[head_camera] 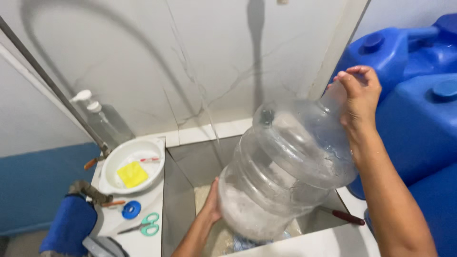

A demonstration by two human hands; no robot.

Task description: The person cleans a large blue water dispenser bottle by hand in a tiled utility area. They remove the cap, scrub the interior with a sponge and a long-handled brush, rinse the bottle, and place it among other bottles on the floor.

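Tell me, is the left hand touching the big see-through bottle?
Touching. The head view shows the left hand pressed flat against the lower side of the clear bottle, with no gap between palm and plastic.
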